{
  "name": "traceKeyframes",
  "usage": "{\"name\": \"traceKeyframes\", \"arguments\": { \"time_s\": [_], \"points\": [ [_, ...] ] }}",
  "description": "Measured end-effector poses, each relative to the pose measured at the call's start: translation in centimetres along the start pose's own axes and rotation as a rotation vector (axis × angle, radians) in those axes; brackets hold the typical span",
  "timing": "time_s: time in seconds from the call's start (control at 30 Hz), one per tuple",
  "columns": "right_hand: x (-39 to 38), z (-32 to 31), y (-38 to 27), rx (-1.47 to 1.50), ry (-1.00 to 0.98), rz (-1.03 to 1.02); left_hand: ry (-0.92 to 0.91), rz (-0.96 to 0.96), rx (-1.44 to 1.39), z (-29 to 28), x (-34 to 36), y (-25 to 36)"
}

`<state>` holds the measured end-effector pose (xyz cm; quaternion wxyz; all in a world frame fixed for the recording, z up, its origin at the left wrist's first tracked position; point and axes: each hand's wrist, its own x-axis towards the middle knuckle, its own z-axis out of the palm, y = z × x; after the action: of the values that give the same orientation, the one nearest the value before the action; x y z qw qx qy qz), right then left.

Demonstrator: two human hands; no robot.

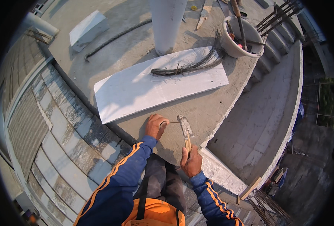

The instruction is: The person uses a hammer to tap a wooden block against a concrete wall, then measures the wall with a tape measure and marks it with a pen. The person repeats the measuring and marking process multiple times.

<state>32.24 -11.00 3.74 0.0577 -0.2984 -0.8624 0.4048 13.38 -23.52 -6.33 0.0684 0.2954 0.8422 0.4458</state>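
My right hand (191,162) is closed around the wooden handle of a claw hammer (183,124), its metal head pointing away from me. To its left, my left hand (156,126) is pinched over the concrete slab. A thin dark metal rod (173,122) sticks out of its fingers toward the hammer head; whether it is a nail or a piece of wire I cannot tell. Just beyond both hands lies a long white block panel (133,92). A bundle of tie wire (185,69) rests on the panel, its far end bending up beside a bucket.
The pale bucket (231,45) of tools stands at the far right of the slab. Behind the panel rises a round column (168,26). A white block (87,30) sits far left. The slab drops off on the right toward concrete steps (278,39); roofing (67,124) lies below left.
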Motion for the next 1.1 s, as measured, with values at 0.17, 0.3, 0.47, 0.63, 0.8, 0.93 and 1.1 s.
{"name": "traceKeyframes", "arguments": {
  "time_s": [0.17, 0.3, 0.47, 0.63, 0.8, 0.93, 1.1],
  "points": [
    [0.4, 0.9, 1.2, -0.045, 0.011, -0.013, -0.015, -0.092, 0.054, 0.6, 0.1, 0.0],
    [-0.2, 0.6, 1.9, -0.026, 0.039, -0.056, 0.000, -0.096, 0.021, 0.8, 0.0, -0.2],
    [0.2, 0.9, 1.9, -0.100, -0.050, -0.021, -0.013, -0.103, 0.068, 0.7, 0.1, -0.1],
    [0.2, 0.8, 1.8, -0.061, -0.030, -0.003, 0.001, -0.091, 0.081, 0.6, 0.2, 0.3],
    [0.9, 1.3, 2.3, -0.184, -0.073, 0.002, -0.003, -0.111, 0.067, 0.7, 0.1, 0.4],
    [0.7, 1.2, 2.4, -0.158, -0.109, 0.086, -0.004, -0.093, 0.108, 0.6, -0.1, 0.8],
    [-0.2, 1.3, 2.5, -0.124, -0.062, 0.027, -0.002, -0.095, 0.100, 0.5, -0.1, 1.0]
  ]
}}
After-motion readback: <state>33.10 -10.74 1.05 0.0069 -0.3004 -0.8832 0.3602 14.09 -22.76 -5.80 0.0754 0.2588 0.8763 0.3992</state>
